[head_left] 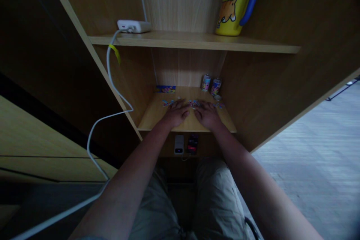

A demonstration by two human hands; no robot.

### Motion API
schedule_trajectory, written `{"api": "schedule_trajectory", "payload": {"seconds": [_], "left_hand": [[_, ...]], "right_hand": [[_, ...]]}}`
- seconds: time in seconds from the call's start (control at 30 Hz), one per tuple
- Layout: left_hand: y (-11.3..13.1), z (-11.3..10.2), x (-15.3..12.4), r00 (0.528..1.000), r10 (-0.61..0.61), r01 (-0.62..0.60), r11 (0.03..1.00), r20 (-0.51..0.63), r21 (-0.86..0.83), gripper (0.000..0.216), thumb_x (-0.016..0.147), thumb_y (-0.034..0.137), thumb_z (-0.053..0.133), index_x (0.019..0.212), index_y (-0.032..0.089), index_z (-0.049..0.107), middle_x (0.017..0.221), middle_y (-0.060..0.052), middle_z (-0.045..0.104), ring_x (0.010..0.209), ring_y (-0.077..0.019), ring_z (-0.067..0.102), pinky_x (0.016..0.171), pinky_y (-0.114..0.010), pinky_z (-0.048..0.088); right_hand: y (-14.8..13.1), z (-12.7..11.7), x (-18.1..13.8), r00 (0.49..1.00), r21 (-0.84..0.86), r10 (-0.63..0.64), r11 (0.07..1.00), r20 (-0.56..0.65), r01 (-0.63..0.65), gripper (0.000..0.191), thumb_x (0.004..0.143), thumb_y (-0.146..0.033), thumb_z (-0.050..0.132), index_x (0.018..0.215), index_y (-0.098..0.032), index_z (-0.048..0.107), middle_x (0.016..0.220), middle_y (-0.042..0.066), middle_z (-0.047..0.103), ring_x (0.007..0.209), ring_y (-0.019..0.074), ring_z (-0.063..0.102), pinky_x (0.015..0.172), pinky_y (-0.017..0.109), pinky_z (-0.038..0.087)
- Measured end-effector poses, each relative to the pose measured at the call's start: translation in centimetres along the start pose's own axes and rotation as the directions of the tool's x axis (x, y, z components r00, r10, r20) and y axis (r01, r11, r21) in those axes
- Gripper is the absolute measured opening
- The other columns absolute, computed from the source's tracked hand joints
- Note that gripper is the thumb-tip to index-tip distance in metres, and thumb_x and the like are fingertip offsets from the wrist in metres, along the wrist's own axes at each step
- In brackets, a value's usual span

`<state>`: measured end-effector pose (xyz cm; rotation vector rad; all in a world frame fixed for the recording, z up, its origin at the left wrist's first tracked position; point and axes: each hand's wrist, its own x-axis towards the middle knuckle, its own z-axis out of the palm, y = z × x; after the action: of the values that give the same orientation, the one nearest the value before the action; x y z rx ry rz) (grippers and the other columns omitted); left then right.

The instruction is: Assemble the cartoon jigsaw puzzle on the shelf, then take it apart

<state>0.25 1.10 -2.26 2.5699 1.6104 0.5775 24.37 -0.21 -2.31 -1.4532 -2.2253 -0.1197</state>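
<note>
Fingers of the left hand (176,111) and right hand (207,113) lie flat, spread, gripping nothing, on small colourful pieces (194,103), perhaps puzzle pieces, mid-shelf (149,120). Two small cans (210,84) stand behind; front edge is free.

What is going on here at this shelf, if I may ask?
A seated person rests the left hand and right hand flat on a low wooden shelf, over small colourful pieces scattered there. Two small cans stand behind. A yellow and blue bottle and a white charger sit above.
</note>
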Motion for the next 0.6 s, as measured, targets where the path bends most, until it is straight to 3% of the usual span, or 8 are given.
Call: {"api": "schedule_trajectory", "payload": {"seconds": [0.23,0.37,0.6], "left_hand": [[-0.8,0.6,0.5,0.998,0.029,-0.028,0.999,0.048,-0.028,0.052,0.113,0.051,0.053,0.163,0.041,0.061,0.187,-0.002,0.034,0.172,-0.0359,0.028,0.139,-0.062,0.021],[-0.6,0.5,0.5,0.998,0.052,-0.051,0.998,0.020,-0.047,0.042,0.111,0.047,0.057,0.148,0.039,0.075,0.180,-0.004,0.046,0.168,-0.0371,0.036,0.137,-0.065,0.027],[-0.4,-0.2,-0.1,0.987,0.119,-0.129,0.987,-0.104,-0.097,0.018,0.102,0.029,0.069,0.115,0.027,0.080,0.147,-0.010,0.072,0.146,-0.0304,0.059,0.129,-0.052,0.044]], "right_hand": [[0.9,0.4,0.4,0.984,0.131,-0.180,0.975,-0.005,0.179,0.027,0.109,-0.041,0.064,0.123,-0.028,0.083,0.152,0.010,0.069,0.143,0.0296,0.056,0.124,0.048,0.040],[1.4,0.6,0.5,0.975,0.187,-0.217,0.957,-0.037,0.220,0.021,0.104,-0.042,0.073,0.113,-0.025,0.081,0.144,0.012,0.072,0.140,0.0300,0.059,0.120,0.047,0.044],[1.8,1.2,0.6,0.981,0.197,-0.192,0.961,-0.035,0.195,0.018,0.102,-0.042,0.078,0.108,-0.025,0.082,0.138,0.011,0.076,0.134,0.0304,0.065,0.118,0.050,0.049]]}}
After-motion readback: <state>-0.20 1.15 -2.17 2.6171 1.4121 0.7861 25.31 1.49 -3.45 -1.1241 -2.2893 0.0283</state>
